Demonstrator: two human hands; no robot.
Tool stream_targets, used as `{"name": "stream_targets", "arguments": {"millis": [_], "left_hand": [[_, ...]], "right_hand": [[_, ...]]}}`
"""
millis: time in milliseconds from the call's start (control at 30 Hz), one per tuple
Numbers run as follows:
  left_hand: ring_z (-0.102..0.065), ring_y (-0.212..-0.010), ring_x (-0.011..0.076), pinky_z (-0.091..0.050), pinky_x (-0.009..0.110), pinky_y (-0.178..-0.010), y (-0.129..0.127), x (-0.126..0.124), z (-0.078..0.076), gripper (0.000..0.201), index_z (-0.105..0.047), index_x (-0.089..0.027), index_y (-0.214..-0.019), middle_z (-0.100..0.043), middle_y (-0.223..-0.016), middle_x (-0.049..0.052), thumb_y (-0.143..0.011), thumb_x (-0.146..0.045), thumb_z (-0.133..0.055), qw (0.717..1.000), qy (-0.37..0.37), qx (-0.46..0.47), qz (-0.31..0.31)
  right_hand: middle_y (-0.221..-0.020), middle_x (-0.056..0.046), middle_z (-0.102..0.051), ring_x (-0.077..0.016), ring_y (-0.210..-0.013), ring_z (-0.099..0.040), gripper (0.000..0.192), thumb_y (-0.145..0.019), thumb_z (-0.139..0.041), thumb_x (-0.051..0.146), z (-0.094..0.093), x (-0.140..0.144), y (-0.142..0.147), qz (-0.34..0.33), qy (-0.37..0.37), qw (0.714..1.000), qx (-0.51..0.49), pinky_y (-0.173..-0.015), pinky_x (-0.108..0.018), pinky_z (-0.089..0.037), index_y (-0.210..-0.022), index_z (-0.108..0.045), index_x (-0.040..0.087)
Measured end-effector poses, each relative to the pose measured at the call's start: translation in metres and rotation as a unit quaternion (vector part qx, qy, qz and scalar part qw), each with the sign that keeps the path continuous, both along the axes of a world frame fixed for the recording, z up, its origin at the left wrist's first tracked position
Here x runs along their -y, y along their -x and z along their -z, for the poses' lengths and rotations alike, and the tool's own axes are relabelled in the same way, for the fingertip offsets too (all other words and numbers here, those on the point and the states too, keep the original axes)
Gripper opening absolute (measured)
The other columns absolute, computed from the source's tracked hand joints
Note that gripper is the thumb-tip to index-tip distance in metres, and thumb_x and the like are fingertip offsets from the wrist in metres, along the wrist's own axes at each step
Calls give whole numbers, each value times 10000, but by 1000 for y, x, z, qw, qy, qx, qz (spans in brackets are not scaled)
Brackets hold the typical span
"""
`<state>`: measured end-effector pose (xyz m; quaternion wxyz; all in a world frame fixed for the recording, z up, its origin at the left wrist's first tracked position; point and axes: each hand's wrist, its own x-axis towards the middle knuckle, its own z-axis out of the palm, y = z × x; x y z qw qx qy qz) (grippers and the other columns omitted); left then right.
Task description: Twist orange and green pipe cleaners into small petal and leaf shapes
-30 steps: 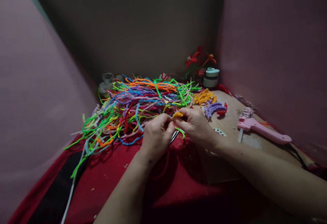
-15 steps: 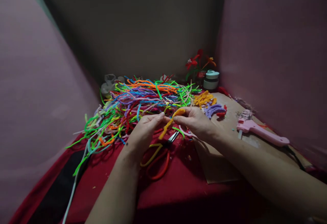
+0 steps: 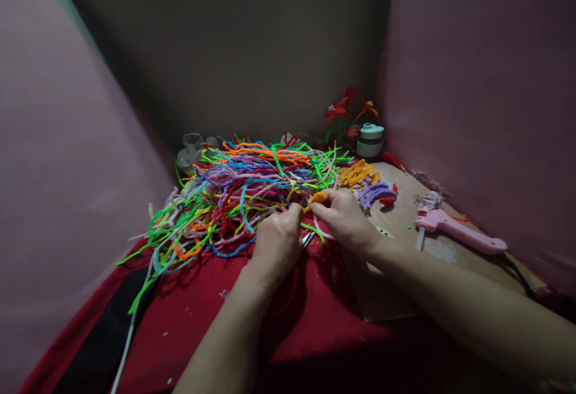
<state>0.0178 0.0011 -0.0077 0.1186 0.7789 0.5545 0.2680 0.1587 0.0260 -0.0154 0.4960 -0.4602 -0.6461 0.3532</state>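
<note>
Between my two hands is a short orange-yellow pipe cleaner [image 3: 318, 197], bent into a flattened loop. My right hand [image 3: 344, 214] pinches it on the right. Closed around its lower left end is my left hand [image 3: 279, 235], whose fingertips meet near the right thumb. Under the left hand, the metal blades of a pair of scissors [image 3: 308, 239] show; the handles are hidden. A large tangle of multicoloured pipe cleaners [image 3: 252, 184] lies just beyond the hands.
A cardboard sheet [image 3: 391, 298] on the right bears a pink glue gun [image 3: 461, 229], orange-yellow loops [image 3: 357, 173] and purple pieces [image 3: 374, 193]. Behind stand a lidded jar [image 3: 370, 141] and red pipe-cleaner flowers [image 3: 336, 110]. Red cloth [image 3: 202, 316] covers the table.
My left hand has turned over and moved right, closing on the pipe cleaner's lower end and now covering the scissors' handles. The right hand has barely moved.
</note>
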Motion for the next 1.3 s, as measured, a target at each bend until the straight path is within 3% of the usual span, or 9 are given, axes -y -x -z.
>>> {"name": "stream_targets", "arguments": {"millis": [67, 133, 233, 400, 600, 800, 900, 1067, 1300], "left_hand": [[-607, -710, 220, -400, 304, -660, -5, -1, 7, 152, -554, -158, -760, -634, -713, 110, -789, -91, -420, 993, -75, -82, -27], [-608, -674, 210, -405, 294, -637, -5, -3, 10, 144, -554, -167, -766, -631, -673, 89, -822, -147, -423, 989, -101, -101, -42], [-608, -575, 166, -428, 258, -582, -2, -3, 8, 163, -535, -185, -736, -622, -613, 36, -847, -252, -438, 998, -15, 49, -27], [-541, -367, 120, -371, 211, -380, -4, 1, -2, 173, -502, -176, -732, -598, -548, -18, -823, -321, -478, 949, 167, 267, 12], [-567, -414, 113, -440, 214, -444, -1, 3, -12, 137, -531, -134, -745, -611, -552, -6, -765, -265, -564, 911, 224, 340, 57], [-540, -402, 114, -435, 229, -425, 1, 4, -11, 154, -522, -139, -773, -598, -548, -10, -766, -286, -569, 910, 224, 343, 60], [-544, -461, 111, -449, 234, -478, 0, 3, -9, 168, -535, -139, -750, -599, -577, -1, -775, -303, -565, 924, 196, 324, 56], [-558, -670, 116, -447, 220, -616, 3, 0, -3, 198, -589, -158, -830, -620, -765, 15, -750, -336, -622, 954, 54, 291, 41], [-552, -723, 124, -423, 233, -701, 1, 4, -1, 86, -612, -162, -773, -618, -786, 23, -784, -240, -576, 979, -72, 188, 30]], "right_hand": [[-538, 29, -488, -89, -521, -405, 113, -686, -523, 182, 1, -2, 0, 14, 15, 1000, -16, -517, -238, -322, -587, -559, 142], [-525, 38, -483, -81, -496, -391, 98, -687, -546, 203, 0, -2, 1, -9, 43, 997, -67, -496, -234, -305, -617, -577, 142], [-507, 48, -486, -69, -456, -379, 137, -684, -610, 271, -1, 0, 1, -87, 98, 978, -165, -467, -228, -273, -705, -619, 135], [-532, 31, -524, -59, -462, -404, 187, -637, -694, 290, 1, 0, 1, -142, 137, 949, -247, -467, -229, -269, -643, -616, 121], [-464, 24, -510, -61, -407, -405, 205, -620, -691, 250, 7, -6, 2, -150, 185, 921, -309, -437, -231, -266, -522, -561, 126], [-449, 41, -478, -59, -398, -394, 229, -606, -702, 272, 0, -2, 0, -138, 182, 922, -312, -420, -227, -268, -521, -540, 134], [-430, 44, -462, -54, -384, -380, 259, -599, -705, 285, -4, 1, -1, -124, 178, 927, -305, -405, -223, -253, -494, -519, 138], [-424, 36, -465, -55, -379, -375, 255, -631, -680, 286, -4, 3, -1, -118, 161, 939, -280, -404, -225, -239, -491, -529, 137], [-465, 45, -440, -60, -428, -353, 246, -647, -678, 321, 3, 7, 3, -107, 166, 950, -243, -438, -236, -238, -549, -553, 133]]}}
